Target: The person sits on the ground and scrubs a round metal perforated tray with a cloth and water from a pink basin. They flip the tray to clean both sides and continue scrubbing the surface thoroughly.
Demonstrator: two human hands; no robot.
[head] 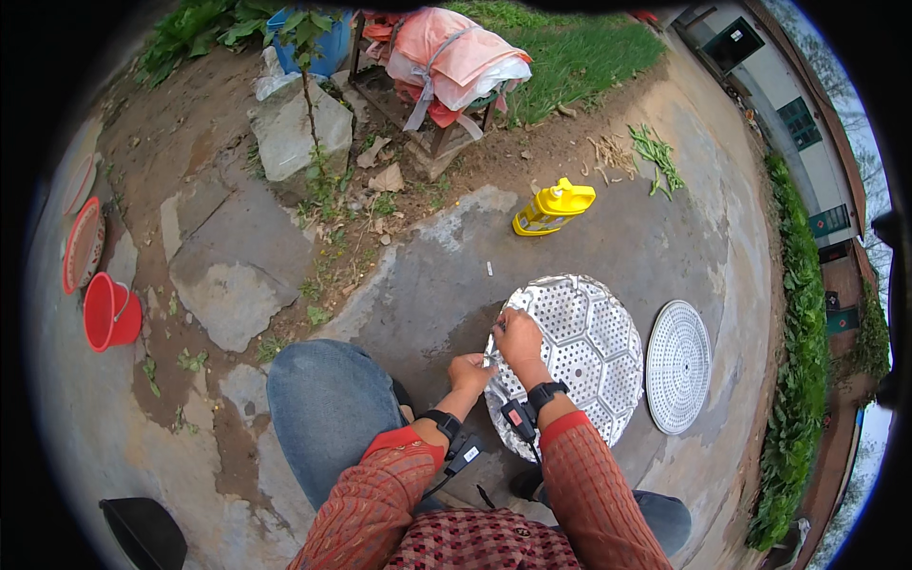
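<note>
A round perforated metal steamer plate, with raised hexagon ribs and a crumpled, shiny rim, lies before me. My left hand pinches its left edge. Slightly farther forward, my right hand bends over the same edge, fingertips curled at the rim; what lies under them is partly hidden. To the right is a second, flatter perforated steamer plate, apart from the first. A yellow plastic jug stands on the concrete beyond both hands.
Green bean pods and dry pods lie at the upper right. A red bucket and red-rimmed basin stand far left. Ahead are a stone block and a plastic-wrapped bundle on a metal frame. My bent knee is close left.
</note>
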